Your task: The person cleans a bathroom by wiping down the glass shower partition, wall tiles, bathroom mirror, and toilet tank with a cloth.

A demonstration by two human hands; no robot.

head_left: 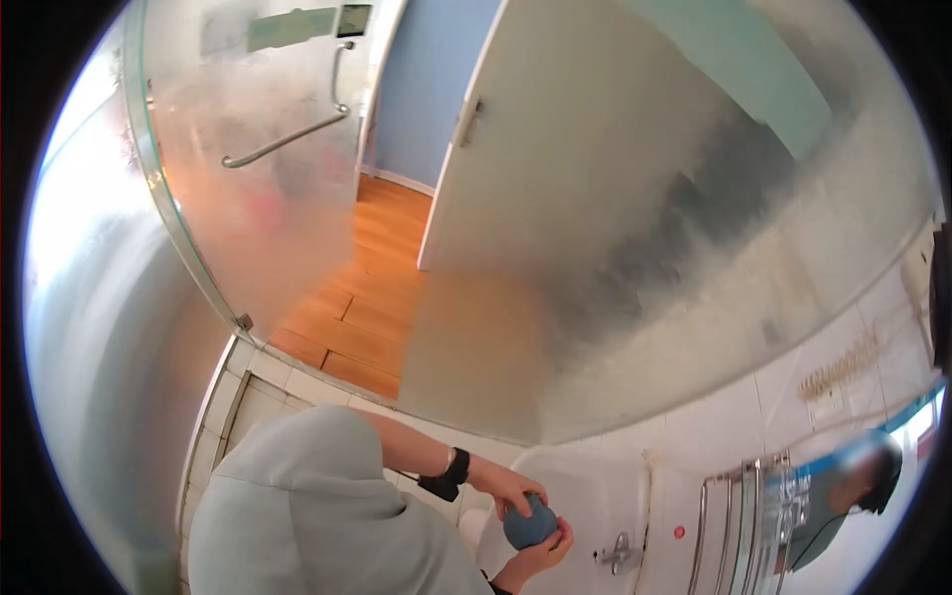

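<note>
A round blue-grey object point(530, 523) is held between both of my hands, over the near side of the white washbasin point(595, 481). Its exact kind cannot be made out. My left hand point(509, 488), with a black band on the wrist, grips it from the upper side, fingers curled over its edge. From below, my right hand point(540, 561) closes around the lower edge. A chrome faucet point(622, 553) stands on the basin to the right of my hands, apart from them.
Metal rails point(729, 526) run beside a mirror point(833, 496) that reflects a person. Frosted glass panels point(615, 198) curve across the room. A glass door point(268, 178) with a metal handle stands open onto a wooden floor point(382, 258).
</note>
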